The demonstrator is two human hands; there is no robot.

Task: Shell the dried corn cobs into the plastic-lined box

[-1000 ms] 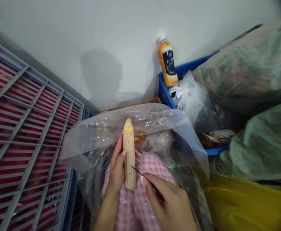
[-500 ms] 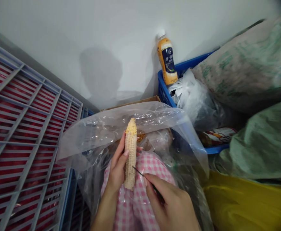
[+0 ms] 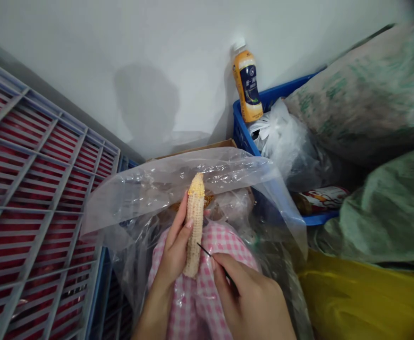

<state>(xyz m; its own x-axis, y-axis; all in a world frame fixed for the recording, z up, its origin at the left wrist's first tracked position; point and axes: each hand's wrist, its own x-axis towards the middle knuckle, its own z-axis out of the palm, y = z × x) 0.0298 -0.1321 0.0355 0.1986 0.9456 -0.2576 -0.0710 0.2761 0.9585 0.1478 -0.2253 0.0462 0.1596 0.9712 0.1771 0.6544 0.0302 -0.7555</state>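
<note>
My left hand (image 3: pixel 177 245) is closed around a corn cob (image 3: pixel 194 226), held nearly upright with its tip leaning slightly right. Most of the cob is stripped bare; a band of yellow kernels is left near the top. Between the thumb and fingers of my right hand (image 3: pixel 245 295) is a thin, dark pointed tool (image 3: pixel 205 250), its handle mostly hidden in the palm. The tool's tip touches or nearly touches the lower right side of the cob. Beneath both hands lies pink-and-white checked cloth (image 3: pixel 224 236), and a clear plastic bag (image 3: pixel 139 182) spreads open around it.
To the left stands a pale slatted crate (image 3: pixel 33 208) with red behind its slats. A blue basket (image 3: pixel 244 137) on the right holds tied plastic bags and an orange bottle (image 3: pixel 248 87) leaning on the wall. Large sacks (image 3: pixel 362 94) and a yellow item (image 3: pixel 362 297) fill the right side.
The cob has tilted slightly, its top moving a little to the right. Both hands keep their grips, and the tool stays by the cob's lower right side.
</note>
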